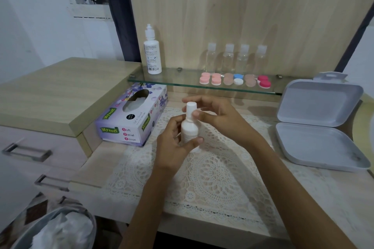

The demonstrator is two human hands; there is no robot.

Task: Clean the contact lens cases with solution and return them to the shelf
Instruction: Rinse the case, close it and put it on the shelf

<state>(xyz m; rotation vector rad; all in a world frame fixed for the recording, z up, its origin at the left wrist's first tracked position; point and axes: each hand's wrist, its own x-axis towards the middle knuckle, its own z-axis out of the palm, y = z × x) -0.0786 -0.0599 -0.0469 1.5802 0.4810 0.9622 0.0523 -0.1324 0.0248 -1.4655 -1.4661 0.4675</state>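
Both hands on the small white bottle (189, 129), lens cases up on the shelf

Left hand (174, 143) is wrapped round the bottle's body, and the right hand (218, 115) pinches its cap (190, 107) with thumb and fingertips, all held over a lace mat (212, 172). The lens cases (234, 81) (pink, tan, blue/white, red) sit in a row on the glass shelf (174, 79) just behind the hands, nothing between them. Four clear little bottles (235, 58) stand behind the cases, with a taller white bottle (152, 54) at the shelf's left end. Tissue box (131, 119) sits to the left, an open grey plastic box (319, 123) to the right, and a bin (60, 228) with crumpled tissue down by the drawers.
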